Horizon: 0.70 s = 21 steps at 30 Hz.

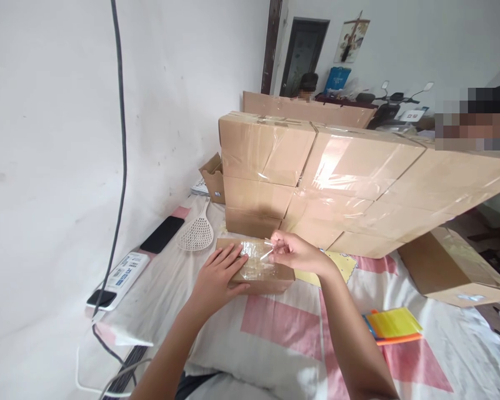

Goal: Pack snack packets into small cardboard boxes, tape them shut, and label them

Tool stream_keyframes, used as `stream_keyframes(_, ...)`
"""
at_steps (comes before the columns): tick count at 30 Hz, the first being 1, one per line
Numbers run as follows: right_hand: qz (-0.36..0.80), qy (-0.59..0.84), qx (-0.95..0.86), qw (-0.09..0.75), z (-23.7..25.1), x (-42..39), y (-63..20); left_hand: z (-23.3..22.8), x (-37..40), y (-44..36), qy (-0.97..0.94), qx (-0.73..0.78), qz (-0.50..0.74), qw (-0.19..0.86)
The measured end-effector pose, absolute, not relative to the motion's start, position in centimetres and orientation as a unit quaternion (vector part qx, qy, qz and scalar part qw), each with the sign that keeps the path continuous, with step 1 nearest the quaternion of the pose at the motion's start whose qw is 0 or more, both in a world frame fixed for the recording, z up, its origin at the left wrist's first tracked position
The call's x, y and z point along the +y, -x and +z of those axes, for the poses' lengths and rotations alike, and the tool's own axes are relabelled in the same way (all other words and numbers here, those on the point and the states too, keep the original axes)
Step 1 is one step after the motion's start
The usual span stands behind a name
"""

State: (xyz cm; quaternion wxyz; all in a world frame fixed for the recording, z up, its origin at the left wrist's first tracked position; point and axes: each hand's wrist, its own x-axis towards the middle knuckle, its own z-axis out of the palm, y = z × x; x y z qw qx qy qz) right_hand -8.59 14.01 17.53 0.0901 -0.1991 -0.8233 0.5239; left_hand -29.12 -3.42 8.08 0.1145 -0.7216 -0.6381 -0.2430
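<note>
Beside stacked cartons (316, 178), taped box (258, 272)

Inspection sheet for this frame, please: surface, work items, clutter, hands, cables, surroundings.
Surface: cloth, white with pink squares.
Work items: small box under clear tape.
Clutter: taped box stack, open box, phone, swatter, coloured sheets.
Hands: left hand flat on the small box; right hand pinches the tape end.
Cables: black cable down the wall.
Surroundings: white wall, door, two other people behind.

Bright soft daylight; glare on the taped cartons (337, 166), wide-angle bending at edges, faint shadows
</note>
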Motion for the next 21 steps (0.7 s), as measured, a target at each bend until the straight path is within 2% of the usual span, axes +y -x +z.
stream_keyframes(10,0.598,0.203,-0.773,0.056,17.1,14.6,8.8,8.0,-3.4,29.1,0.721,-0.64,-0.232,0.128)
stream_keyframes(21,0.475,0.182,-0.859,0.063,16.4,14.5,9.5,8.1,-3.4,29.1,0.72,-0.641,-0.239,0.117)
